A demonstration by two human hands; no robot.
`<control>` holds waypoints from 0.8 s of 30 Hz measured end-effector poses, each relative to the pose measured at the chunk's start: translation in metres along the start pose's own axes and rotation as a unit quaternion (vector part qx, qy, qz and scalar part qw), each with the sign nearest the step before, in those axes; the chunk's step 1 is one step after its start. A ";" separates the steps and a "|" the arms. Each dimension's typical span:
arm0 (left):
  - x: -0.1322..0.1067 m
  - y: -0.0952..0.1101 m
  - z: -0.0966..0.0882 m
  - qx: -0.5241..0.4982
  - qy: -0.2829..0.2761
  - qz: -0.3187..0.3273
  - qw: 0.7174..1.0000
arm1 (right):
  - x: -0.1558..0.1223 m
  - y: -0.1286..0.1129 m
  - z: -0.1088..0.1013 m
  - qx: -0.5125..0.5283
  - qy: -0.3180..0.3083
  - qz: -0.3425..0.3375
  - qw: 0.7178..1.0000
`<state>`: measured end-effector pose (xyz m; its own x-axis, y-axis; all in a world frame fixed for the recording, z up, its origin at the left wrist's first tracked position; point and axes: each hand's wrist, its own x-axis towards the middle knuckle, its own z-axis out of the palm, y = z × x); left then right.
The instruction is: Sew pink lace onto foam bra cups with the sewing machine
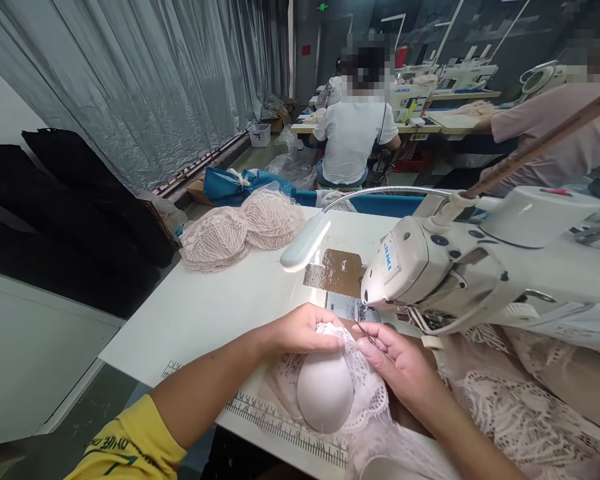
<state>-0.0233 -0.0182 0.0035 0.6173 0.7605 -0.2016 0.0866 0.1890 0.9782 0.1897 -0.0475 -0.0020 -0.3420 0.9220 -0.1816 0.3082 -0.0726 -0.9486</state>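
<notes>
A pale pink lace bra (325, 393) with a smooth moulded cup hangs over the front edge of the table. My left hand (303, 328) pinches the top of its cup and lace between thumb and fingers. Close by on the right, my right hand (397, 360) is closed on thin dark metal tweezers (365, 331), their tip pointing at the lace edge. Just behind both hands is the sewing machine's needle plate (344, 307). The machine head (405, 260) stands to the right, above the table.
Stacked lace cups (245, 230) lie at the table's back left. A lamp (305, 245) on a bendable neck hangs over the white table (195, 313). More lace fabric (525, 413) is piled at right. Ahead, a person in a white shirt (350, 137) sits at another machine.
</notes>
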 end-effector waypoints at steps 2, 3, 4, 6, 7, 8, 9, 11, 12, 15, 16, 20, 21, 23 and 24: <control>0.000 0.001 0.002 -0.004 0.005 0.003 1.000 | 0.000 0.002 -0.004 0.021 -0.001 0.007 1.000; 0.000 0.001 0.003 -0.006 0.008 0.003 1.000 | 0.000 0.002 -0.006 0.014 0.004 0.006 1.000; 0.000 0.001 0.004 -0.008 0.013 0.003 1.000 | 0.000 0.002 -0.008 0.000 0.009 0.003 1.000; 0.000 0.000 0.005 -0.013 0.021 0.000 1.000 | -0.001 0.000 -0.011 -0.028 0.012 0.003 1.000; 0.000 -0.001 0.005 -0.014 0.023 -0.002 1.000 | -0.001 -0.001 -0.012 -0.037 0.007 0.004 0.999; 0.000 -0.002 0.005 -0.015 0.025 -0.005 1.000 | -0.001 -0.002 -0.012 -0.042 -0.002 0.008 0.999; 0.001 -0.004 0.005 -0.015 0.027 -0.007 0.999 | -0.001 -0.004 -0.012 -0.043 -0.014 0.012 0.999; 0.001 -0.006 0.006 -0.010 0.026 -0.009 1.000 | -0.002 -0.007 -0.011 -0.045 -0.034 0.014 0.998; 0.001 -0.006 0.006 -0.007 0.022 -0.007 1.000 | -0.002 -0.008 -0.010 -0.049 -0.042 0.011 0.998; 0.002 -0.007 0.006 -0.001 -0.001 0.000 1.000 | -0.001 -0.012 -0.007 -0.066 -0.049 -0.010 0.997; 0.003 -0.007 0.006 -0.002 -0.007 0.001 1.000 | 0.000 -0.014 -0.006 -0.071 -0.048 -0.019 0.996; 0.003 -0.005 0.007 -0.003 -0.008 -0.007 1.000 | 0.000 -0.018 -0.004 -0.076 -0.038 -0.041 0.996; 0.002 -0.004 0.008 -0.005 -0.010 -0.009 1.000 | -0.001 -0.019 -0.004 -0.075 -0.034 -0.043 0.996; 0.002 -0.002 0.008 -0.007 -0.015 -0.011 1.000 | -0.002 -0.020 -0.003 -0.075 -0.026 -0.049 0.996; 0.001 -0.002 0.008 -0.008 -0.015 -0.013 1.000 | -0.003 -0.019 -0.003 -0.075 -0.022 -0.053 0.996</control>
<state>-0.0162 -0.0225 0.0019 0.6379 0.7367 -0.2243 0.0896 0.2183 0.9718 0.1875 -0.0476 0.0174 -0.4177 0.9034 -0.0969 0.3961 0.0851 -0.9142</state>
